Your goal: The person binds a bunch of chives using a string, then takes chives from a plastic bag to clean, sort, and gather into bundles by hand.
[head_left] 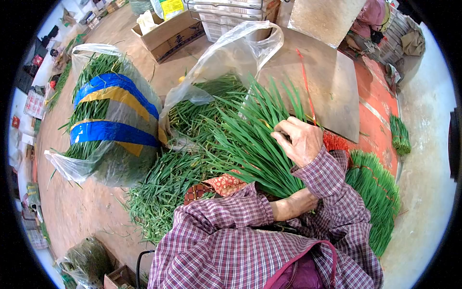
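I read brown floor, smooth and scuffed, across most of my view. White wall on the right, smudged lower down. Between them I get a worn orange-red sheet lying on the floor, with a grey-brown board flat beside it. At the top: a pale speckled panel, a white plastic crate, and an open cardboard box next to it. Upper right is a heap of pink and dark cloth. Left wall side is cluttered, black crates among it; too small for me to itemise. Light's bright, fairly even.
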